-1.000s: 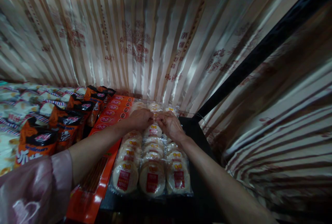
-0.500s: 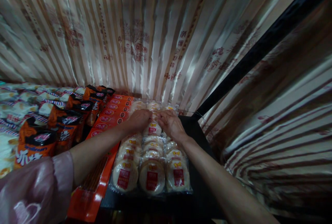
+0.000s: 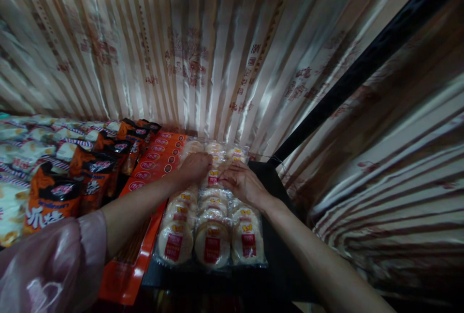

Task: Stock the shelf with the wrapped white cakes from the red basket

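Rows of round, pale cakes in clear wrappers with red and yellow labels (image 3: 212,247) lie overlapping on a black surface (image 3: 275,255). My left hand (image 3: 195,165) is closed at the left side of the middle row, towards the back, on a clear wrapper. Just right of it, my right hand (image 3: 237,180) has its fingers bent together at the edge of a wrapped cake in the middle row. A small gap separates the two hands. The fingertips' exact hold is dim and partly hidden.
Long orange packets (image 3: 125,269) lie left of the cakes. Beyond them stand orange and black snack bags (image 3: 50,201) and white snack bags (image 3: 18,194). A striped curtain (image 3: 188,52) hangs behind, and a black pole (image 3: 348,76) slants up to the right.
My right hand has shifted slightly towards me and to the right, uncovering more of the cakes at the back right. My left hand is in nearly the same place.
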`<action>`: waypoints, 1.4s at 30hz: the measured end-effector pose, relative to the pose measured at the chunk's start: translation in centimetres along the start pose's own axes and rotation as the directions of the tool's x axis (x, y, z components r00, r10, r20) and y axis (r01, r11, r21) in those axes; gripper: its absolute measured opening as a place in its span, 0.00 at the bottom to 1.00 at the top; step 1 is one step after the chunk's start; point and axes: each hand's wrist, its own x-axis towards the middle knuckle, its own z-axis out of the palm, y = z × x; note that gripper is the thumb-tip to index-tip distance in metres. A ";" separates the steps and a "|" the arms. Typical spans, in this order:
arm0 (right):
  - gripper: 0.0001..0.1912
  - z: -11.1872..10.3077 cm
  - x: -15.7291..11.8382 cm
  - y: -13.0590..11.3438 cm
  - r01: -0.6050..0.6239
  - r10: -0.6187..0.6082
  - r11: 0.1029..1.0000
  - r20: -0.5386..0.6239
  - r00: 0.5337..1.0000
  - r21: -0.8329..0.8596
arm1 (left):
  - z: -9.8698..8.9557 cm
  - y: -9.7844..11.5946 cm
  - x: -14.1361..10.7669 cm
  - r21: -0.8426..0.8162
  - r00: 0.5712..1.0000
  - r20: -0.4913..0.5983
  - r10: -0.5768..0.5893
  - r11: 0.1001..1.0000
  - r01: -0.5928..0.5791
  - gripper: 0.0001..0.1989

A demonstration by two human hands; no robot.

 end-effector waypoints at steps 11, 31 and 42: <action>0.06 0.2 0.3 0.1 -0.046 0.047 0.999 0.107 0.993 -0.007 | -0.4 0.2 -0.1 0.012 1.000 0.009 -0.008 1.000 0.008 0.10; 0.05 0.9 0.3 -1.1 -0.120 0.114 0.989 -0.074 0.991 -0.087 | -0.2 -0.1 -0.4 -0.071 0.999 -0.032 0.004 0.997 -0.006 0.09; 0.07 0.9 0.6 -1.0 -0.110 0.095 0.981 -0.098 0.991 -0.158 | -0.7 0.1 -0.8 -0.113 0.999 -0.024 -0.028 0.993 0.025 0.09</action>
